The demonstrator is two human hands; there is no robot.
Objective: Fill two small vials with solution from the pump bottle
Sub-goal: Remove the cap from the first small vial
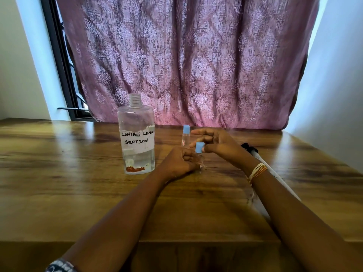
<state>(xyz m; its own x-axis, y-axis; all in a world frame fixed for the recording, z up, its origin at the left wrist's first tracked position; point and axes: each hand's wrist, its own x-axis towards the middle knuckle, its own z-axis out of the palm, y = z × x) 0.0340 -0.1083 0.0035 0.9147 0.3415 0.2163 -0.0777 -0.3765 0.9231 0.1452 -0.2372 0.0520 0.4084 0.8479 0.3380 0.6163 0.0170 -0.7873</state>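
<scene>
A clear bottle (137,138) labelled "CONTACT LENS SOLUTION" stands on the wooden table (59,173) with its neck uncapped and some liquid at the bottom. My left hand (179,163) grips the body of a small clear vial (200,160) that stands on the table. My right hand (218,143) pinches that vial's blue cap (199,147) between thumb and fingers. A second small vial (185,135) with a blue cap stands upright just behind, partly hidden by my right hand.
The pump head with its white tube (263,160) lies on the table to the right, under my right forearm. A purple patterned curtain (186,65) hangs behind the table's far edge. White walls flank both sides.
</scene>
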